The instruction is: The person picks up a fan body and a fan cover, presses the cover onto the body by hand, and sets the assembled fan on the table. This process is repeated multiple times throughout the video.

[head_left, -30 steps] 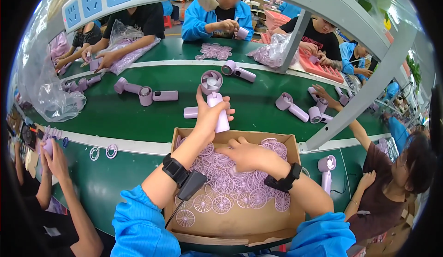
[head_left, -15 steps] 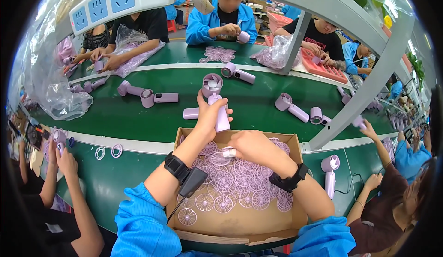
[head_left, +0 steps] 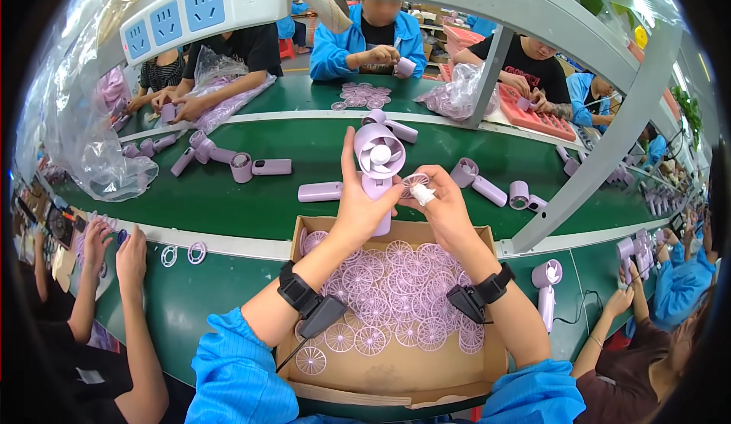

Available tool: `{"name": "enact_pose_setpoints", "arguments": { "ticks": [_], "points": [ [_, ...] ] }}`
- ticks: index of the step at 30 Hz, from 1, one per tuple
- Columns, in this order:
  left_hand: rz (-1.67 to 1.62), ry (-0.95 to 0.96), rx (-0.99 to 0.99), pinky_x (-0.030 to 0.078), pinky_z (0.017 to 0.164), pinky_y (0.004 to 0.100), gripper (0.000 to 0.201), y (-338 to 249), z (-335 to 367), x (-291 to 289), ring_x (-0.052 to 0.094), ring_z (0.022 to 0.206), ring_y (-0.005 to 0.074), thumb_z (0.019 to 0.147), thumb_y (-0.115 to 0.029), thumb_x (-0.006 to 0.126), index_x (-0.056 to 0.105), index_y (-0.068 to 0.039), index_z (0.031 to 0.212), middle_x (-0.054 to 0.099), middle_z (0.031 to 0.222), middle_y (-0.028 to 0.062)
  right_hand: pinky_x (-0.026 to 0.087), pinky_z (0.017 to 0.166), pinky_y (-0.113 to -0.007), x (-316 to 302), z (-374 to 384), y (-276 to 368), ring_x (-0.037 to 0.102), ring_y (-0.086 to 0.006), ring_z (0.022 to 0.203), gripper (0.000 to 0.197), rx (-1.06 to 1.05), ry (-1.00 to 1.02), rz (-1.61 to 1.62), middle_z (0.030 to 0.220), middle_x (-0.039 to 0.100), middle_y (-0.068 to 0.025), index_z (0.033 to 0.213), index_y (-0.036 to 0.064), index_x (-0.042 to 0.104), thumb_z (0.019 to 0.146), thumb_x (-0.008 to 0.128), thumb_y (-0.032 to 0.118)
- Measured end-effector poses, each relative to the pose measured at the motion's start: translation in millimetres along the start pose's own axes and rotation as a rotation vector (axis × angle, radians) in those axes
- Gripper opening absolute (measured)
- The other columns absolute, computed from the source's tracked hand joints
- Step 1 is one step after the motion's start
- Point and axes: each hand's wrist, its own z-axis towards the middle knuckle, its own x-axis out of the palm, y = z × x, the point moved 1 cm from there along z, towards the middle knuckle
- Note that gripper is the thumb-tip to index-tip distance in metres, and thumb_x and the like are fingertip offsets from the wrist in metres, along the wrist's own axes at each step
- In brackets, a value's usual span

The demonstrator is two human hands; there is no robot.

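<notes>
Right hand [head_left: 448, 207] has risen from the box [head_left: 365, 382], fingers [head_left: 438, 175] pinching a lilac grille [head_left: 414, 180] just beside the fan [head_left: 379, 156]. I see the left hand [head_left: 362, 209] gripping its handle [head_left: 376, 186].

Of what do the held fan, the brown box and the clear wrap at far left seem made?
Fan: probably moulded plastic, satin; its lilac shell looks smooth, with soft highlights.
Brown box: cardboard, matte, judging by its thin, papery walls.
Clear wrap: likely glossy plastic film; it is transparent, wrinkled, glinting.
</notes>
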Motion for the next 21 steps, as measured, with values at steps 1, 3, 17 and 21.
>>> {"name": "enact_pose_setpoints", "arguments": {
  "ticks": [1,3,17,21],
  "points": [
    [0.017,0.003,0.025,0.053,0.054,0.0273,0.1,0,0,-1,0.06,0.08,0.0157,0.079,-0.001,0.066,-0.003,-0.022,0.147,0.054,0.103,0.0121,0.051,0.086,-0.035,0,0,1,0.059,-0.0162,0.096,0.019,-0.018,0.013,0.008,0.102,0.059,-0.0065,0.111,0.0062,0.049,0.092,0.053,0.005],
    [0.028,0.011,0.05,0.053,0.054,0.0265,0.101,0,1,0,0.059,0.081,0.0153,0.079,0.0,0.067,-0.004,-0.022,0.148,0.054,0.103,0.0119,0.05,0.088,-0.037,-1,1,2,0.059,-0.0168,0.098,0.018,-0.055,0.029,0.016,0.103,0.058,-0.0069,0.11,0.0056,0.05,0.092,0.053,0.005],
    [-0.016,0.076,-0.015,0.052,0.05,0.0262,0.099,-7,2,-9,0.06,0.074,0.0148,0.079,-0.002,0.067,-0.001,-0.022,0.148,0.057,0.101,0.0109,0.05,0.089,-0.04,-12,-2,15,0.061,-0.0238,0.1,0.026,0.184,0.25,0.252,0.109,0.06,-0.0106,0.106,0.0002,0.059,0.09,0.059,0.02],
    [-0.025,-0.045,-0.07,0.051,0.048,0.0261,0.097,4,3,-4,0.06,0.073,0.0152,0.079,-0.002,0.065,0.001,-0.021,0.148,0.058,0.103,0.0122,0.05,0.087,-0.039,-1,-4,25,0.06,-0.0258,0.098,0.027,-0.128,0.08,-0.219,0.109,0.059,-0.0113,0.104,0.0025,0.063,0.081,0.068,0.016]
  ]
}}
